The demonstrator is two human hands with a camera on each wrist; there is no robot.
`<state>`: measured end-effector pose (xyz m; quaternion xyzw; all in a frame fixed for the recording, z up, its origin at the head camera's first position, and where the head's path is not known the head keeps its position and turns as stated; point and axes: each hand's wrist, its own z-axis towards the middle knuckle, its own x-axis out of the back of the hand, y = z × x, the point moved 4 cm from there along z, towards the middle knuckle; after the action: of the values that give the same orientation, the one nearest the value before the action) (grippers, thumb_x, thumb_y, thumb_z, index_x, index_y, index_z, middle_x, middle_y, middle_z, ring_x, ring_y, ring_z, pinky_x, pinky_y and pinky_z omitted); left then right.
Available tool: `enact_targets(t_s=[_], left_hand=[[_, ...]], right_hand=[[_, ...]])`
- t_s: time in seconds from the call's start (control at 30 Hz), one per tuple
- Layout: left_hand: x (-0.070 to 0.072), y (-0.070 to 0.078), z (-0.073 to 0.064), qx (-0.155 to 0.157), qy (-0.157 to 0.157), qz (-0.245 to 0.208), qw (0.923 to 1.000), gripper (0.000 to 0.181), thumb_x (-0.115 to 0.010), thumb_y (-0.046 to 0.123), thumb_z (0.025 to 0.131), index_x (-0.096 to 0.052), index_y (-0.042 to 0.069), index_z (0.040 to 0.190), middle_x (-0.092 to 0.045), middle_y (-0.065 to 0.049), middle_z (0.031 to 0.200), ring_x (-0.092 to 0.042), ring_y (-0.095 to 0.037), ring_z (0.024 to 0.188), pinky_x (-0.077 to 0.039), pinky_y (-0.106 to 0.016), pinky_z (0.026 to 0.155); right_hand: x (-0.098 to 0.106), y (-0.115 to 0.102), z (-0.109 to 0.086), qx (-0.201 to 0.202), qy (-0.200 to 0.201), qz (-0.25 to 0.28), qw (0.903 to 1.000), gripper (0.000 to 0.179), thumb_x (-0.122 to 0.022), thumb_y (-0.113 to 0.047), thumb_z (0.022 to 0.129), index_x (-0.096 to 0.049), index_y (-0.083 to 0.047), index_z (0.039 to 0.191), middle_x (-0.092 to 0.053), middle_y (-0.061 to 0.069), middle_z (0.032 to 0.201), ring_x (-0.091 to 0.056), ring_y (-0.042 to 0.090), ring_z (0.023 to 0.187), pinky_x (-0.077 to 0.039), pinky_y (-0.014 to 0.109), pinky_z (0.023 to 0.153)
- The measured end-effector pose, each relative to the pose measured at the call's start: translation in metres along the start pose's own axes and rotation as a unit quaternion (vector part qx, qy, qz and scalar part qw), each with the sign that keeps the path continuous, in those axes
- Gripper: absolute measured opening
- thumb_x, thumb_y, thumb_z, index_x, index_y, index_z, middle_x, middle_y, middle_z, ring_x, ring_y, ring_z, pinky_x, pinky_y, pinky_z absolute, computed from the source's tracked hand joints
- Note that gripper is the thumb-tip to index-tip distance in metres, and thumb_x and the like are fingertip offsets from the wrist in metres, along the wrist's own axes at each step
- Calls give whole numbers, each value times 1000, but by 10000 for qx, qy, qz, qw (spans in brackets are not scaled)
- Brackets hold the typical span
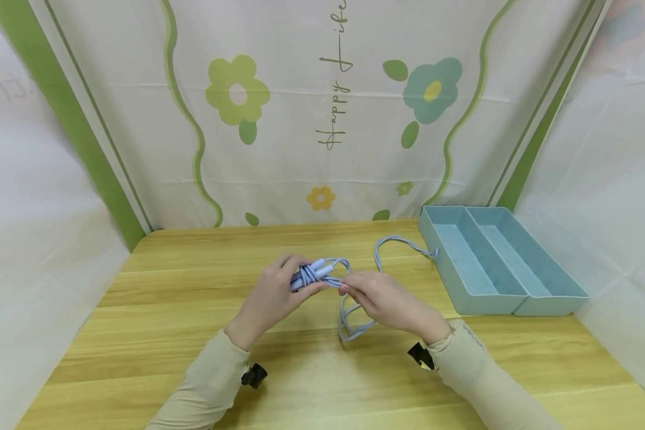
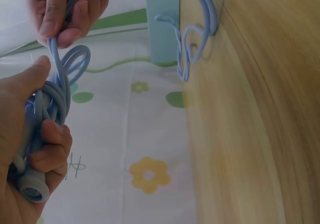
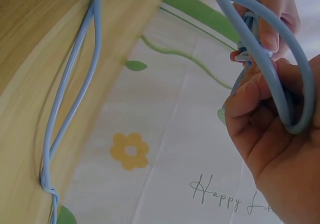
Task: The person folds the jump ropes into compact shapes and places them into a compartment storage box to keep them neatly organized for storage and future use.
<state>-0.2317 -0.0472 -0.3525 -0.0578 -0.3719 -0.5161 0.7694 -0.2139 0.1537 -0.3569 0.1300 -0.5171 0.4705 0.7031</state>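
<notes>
My left hand [image 1: 274,292] grips the light blue handles of a jump rope [image 1: 326,270], held side by side above the table. Several turns of its doubled cord wrap around them. One handle's round end [image 2: 34,188] pokes out below my curled fingers in the left wrist view. Just to the right, my right hand [image 1: 388,300] pinches the doubled cord between thumb and fingers. From there the slack cord [image 1: 353,334] loops below this hand, and another stretch [image 1: 395,238] curves back to a small twist against the blue box's side.
Two joined light blue trays [image 1: 494,303] stand at the table's back right, with two long compartments. The wood-grain table [image 1: 156,334] is bordered behind by a flowered curtain [image 1: 285,161], with white cloth at both sides.
</notes>
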Motion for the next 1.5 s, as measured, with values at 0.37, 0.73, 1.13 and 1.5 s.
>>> enact_targets(t_s=[0.37, 0.73, 1.13, 1.5], left_hand=[[-11, 5, -2, -438, -238, -77, 9987, 40, -81, 20, 84, -68, -5, 111, -71, -11, 90, -65, -10, 68, -50, -14, 58], [-19, 21, -6, -1129, -157, 638, 9914, 51, -85, 25, 79, -66, -4, 117, -71, -16, 105, -71, -22, 81, -56, -25, 68], [-21, 21, -7, -1167, -401, 725, 9897, 44, -83, 14, 81, -67, -4, 117, -71, -16, 104, -70, -19, 79, -56, -24, 64], [-18, 16, -8, -1176, -553, 560, 9899, 40, -82, 12, 81, -68, -3, 115, -71, -16, 103, -71, -18, 76, -54, -19, 60]], right_hand=[[0, -3, -2, 133, 32, 67, 9999, 10, -55, -11, 102, -65, -13, 99, -59, -8, 84, -48, 5, 69, -46, 24, 63], [0, -11, -1, 230, 219, 66, 9995, 10, -57, -10, 101, -64, -12, 95, -56, -11, 82, -45, 4, 65, -42, 22, 59], [6, -7, -1, 327, 526, 594, 9963, 3, -71, -13, 93, -68, -13, 93, -61, -9, 82, -49, 2, 65, -44, 19, 56], [15, -10, -1, 1224, 1050, 450, 9859, 20, -81, 0, 79, -73, -6, 96, -70, -1, 87, -59, 2, 66, -47, 14, 57]])
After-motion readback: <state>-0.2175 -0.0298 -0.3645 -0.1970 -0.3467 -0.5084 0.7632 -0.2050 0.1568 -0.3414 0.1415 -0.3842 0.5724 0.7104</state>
